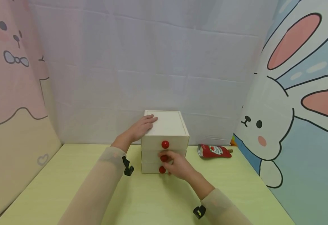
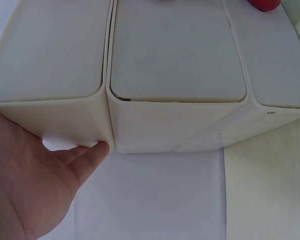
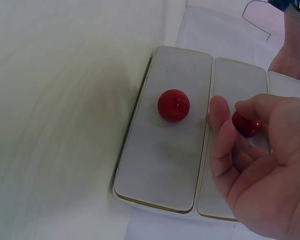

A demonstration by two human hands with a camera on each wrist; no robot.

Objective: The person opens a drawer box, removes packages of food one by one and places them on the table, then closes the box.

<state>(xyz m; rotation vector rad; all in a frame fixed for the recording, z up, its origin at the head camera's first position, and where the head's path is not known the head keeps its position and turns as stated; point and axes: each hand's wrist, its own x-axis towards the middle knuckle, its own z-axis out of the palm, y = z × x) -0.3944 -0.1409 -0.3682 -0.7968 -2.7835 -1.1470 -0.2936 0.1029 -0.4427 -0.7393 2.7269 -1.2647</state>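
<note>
A small white cabinet (image 1: 166,123) of three stacked drawers stands at the back of the table, each drawer front bearing a round red knob. My left hand (image 1: 141,128) rests on its top at the left edge, fingers fairly straight; the left wrist view shows that hand (image 2: 35,185) against the cabinet's upper side. With thumb and fingers, my right hand (image 1: 178,165) pinches the middle drawer's red knob (image 3: 245,125), which is partly hidden. The top knob (image 1: 165,144) is untouched, and the bottom knob (image 3: 173,105) lies just beside my right fingers.
To the right of the cabinet lies a red pouch (image 1: 214,151) with a printed label on the pale yellow-green table (image 1: 158,200). A white curtain (image 1: 152,62) hangs behind, and cartoon-printed cloths (image 1: 310,150) stand at both sides.
</note>
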